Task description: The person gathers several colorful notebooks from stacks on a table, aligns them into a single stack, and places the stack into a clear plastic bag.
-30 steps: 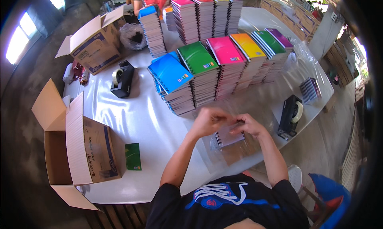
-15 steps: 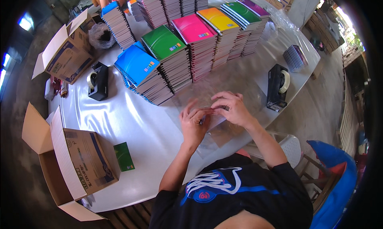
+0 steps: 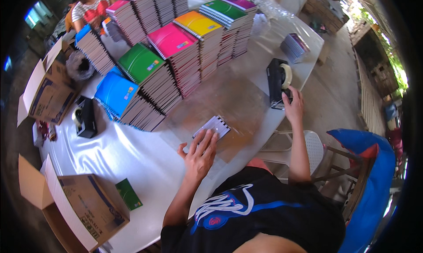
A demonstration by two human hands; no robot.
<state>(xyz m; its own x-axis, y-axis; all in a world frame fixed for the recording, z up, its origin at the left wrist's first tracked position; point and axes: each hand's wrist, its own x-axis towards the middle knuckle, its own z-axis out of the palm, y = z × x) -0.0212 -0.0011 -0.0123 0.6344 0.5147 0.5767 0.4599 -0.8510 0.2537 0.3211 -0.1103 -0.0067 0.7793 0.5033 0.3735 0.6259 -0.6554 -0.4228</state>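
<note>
The room has a grey floor (image 3: pixel 328 87), seen mostly on the right, and it is dark at the far left, where bright window panes show. In the middle stands a large table (image 3: pixel 154 165) with a pale, shiny cover, which gives white reflections on its left part. A big blue item (image 3: pixel 374 187) with some red is at the near right, beside a white chair (image 3: pixel 313 151). Two open cardboard boxes stand on the left, the near box (image 3: pixel 88 200) and the far box (image 3: pixel 50 94). At the far left, behind the table, there is another person (image 3: pixel 94 8) in a striped top. Tall stacks of spiral notebooks (image 3: pixel 173 39), with blue, green, pink, yellow and purple covers, fill the far side. Clear plastic (image 3: pixel 238 94) lies flat before them. One black tape dispenser (image 3: pixel 86 120) is at the left, another dispenser (image 3: pixel 274 83) near the right edge. The right hand (image 3: pixel 294 104) is at the near end of this second one, its fingers bent; I cannot tell if it grips the tape. The left hand (image 3: pixel 200 154) is open, fingers spread, at the near edge of a small spiral pad (image 3: pixel 216 125), which lies on the plastic. A thin green booklet (image 3: pixel 129 194) lies beside the near box.
</note>
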